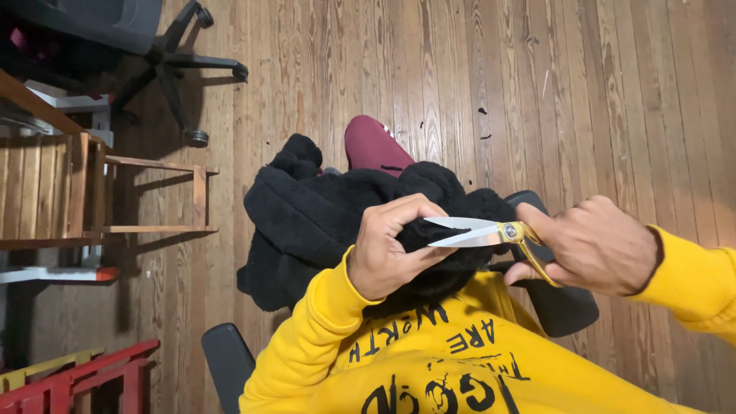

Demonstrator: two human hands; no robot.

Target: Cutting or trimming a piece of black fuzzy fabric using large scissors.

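**Scissor blades lay level across the pinched fleece**

The left hand (387, 249), at the centre of the frame, was curled into a pinch, thumb and fingers gathering a fold of the black fleece garment (322, 218) and holding it up. The right hand (594, 245), at right of centre, was closed through the gold handles of the scissors (491, 232), whose blades were parted a little — the tips reached the fold right at the left hand's fingertips. The scissors' long axis ran nearly level across the picture, pointing from right to left, so the pinched fold lay straight ahead of the blades and touching the left hand, the nearer of the two.

The fleece looked thick, soft and nubbly, heaped on the person's lap and spilling toward the upper left. The blades were smooth, bright steel, tapering to points. Both sleeves were yellow knit, part of a yellow sweatshirt (429, 360) with black lettering. Beyond the garment showed a maroon shoe (372, 144) — and under it all a worn wooden plank floor (613, 100). A slatted wooden shelf (77, 184) stood at left, an office chair base (180, 69) at upper left.
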